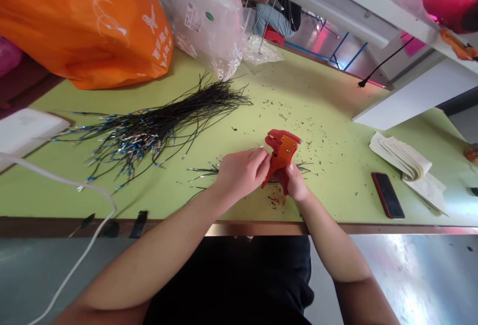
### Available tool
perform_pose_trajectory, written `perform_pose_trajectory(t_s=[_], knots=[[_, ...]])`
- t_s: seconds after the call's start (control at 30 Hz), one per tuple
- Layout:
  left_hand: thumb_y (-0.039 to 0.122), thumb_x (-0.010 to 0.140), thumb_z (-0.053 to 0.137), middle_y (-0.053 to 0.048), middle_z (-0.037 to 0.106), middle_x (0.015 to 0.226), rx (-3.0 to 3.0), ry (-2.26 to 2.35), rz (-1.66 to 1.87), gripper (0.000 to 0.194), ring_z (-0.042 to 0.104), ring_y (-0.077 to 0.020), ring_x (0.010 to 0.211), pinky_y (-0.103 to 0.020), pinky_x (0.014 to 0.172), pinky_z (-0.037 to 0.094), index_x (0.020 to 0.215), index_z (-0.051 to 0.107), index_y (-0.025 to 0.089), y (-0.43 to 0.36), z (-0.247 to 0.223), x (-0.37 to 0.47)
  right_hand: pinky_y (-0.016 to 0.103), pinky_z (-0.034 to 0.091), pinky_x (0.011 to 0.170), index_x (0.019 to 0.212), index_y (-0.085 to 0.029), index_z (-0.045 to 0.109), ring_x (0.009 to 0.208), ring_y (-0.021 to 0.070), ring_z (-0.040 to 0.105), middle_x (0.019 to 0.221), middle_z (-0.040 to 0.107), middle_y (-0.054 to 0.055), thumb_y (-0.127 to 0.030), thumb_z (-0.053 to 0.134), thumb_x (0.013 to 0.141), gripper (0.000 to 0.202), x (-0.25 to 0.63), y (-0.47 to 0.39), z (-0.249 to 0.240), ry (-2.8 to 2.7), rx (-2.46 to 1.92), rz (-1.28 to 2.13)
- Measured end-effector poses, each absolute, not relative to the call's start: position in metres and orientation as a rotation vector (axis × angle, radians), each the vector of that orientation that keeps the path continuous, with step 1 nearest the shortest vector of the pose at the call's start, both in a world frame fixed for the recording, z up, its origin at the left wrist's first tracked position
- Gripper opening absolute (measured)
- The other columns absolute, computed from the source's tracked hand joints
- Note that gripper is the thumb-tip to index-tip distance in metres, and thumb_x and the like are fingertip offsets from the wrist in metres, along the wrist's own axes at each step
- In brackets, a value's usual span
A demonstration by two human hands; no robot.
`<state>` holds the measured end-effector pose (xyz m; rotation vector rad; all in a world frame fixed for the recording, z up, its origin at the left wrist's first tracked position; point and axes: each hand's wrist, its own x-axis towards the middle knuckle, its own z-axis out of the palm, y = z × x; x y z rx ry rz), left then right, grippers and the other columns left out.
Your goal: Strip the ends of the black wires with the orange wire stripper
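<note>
My right hand (pixel 297 183) is closed around the handles of a red and orange wire stripper (pixel 284 152), whose jaws point up and to the left. Close against the tool's left side is my left hand (pixel 244 170), its fingers pinched together near the jaws. A thin wire seems to be in that pinch, though the fingers cover most of it. Beneath both hands lie several black wires (pixel 203 169) with bare, shiny ends. Farther left rests a large bundle of black wires (pixel 179 116), many ending in blue and silver terminals.
Bits of cut insulation (pixel 282 116) are scattered over the green table (pixel 321 86). An orange bag (pixel 123 31) and clear plastic bags (pixel 209 21) stand at the back left. To the right are a phone (pixel 388 195) and folded paper (pixel 405 158). A white cable (pixel 100 193) crosses the left edge.
</note>
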<state>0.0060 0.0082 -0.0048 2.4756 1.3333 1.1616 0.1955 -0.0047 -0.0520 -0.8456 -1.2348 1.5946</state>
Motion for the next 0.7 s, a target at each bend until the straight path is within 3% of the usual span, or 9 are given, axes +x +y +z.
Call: perform_pose_trajectory(t_s=[0.13, 0.47, 0.7], knots=[[0.025, 0.103, 0.045, 0.001, 0.056, 0.052, 2.498, 1.336, 1.123, 0.032, 0.047, -0.0138, 0.046, -0.029, 0.051, 0.017, 0.072, 0.052, 0.021, 0.0074, -0.0052, 0.0072, 0.043, 0.065, 0.078, 0.115, -0.024, 0.066, 0.096, 0.0286, 0.073, 0.091, 0.073, 0.007, -0.075, 0.062, 0.089, 0.058, 0.194, -0.0054, -0.0523, -1.21, -0.846, 1.592], [0.022, 0.101, 0.045, 0.002, 0.053, 0.049, 2.598, 1.296, 1.229, 0.032, 0.044, -0.0118, 0.042, -0.027, 0.046, 0.017, 0.07, 0.053, 0.02, 0.0064, -0.0061, 0.0084, 0.051, 0.065, 0.092, 0.111, -0.026, 0.068, 0.11, 0.032, 0.074, 0.102, 0.079, 0.008, -0.081, 0.063, 0.085, 0.061, 0.1945, -0.0063, -0.0585, -1.131, -0.951, 1.548], [0.021, 0.101, 0.046, 0.003, 0.052, 0.049, 2.576, 1.321, 1.31, 0.032, 0.043, -0.0114, 0.042, -0.028, 0.046, 0.017, 0.07, 0.051, 0.02, 0.0042, -0.0061, 0.0095, 0.053, 0.066, 0.089, 0.109, -0.026, 0.07, 0.113, 0.0335, 0.073, 0.103, 0.077, 0.011, -0.089, 0.054, 0.082, 0.071, 0.1933, -0.0064, -0.0553, -1.149, -0.897, 1.643]])
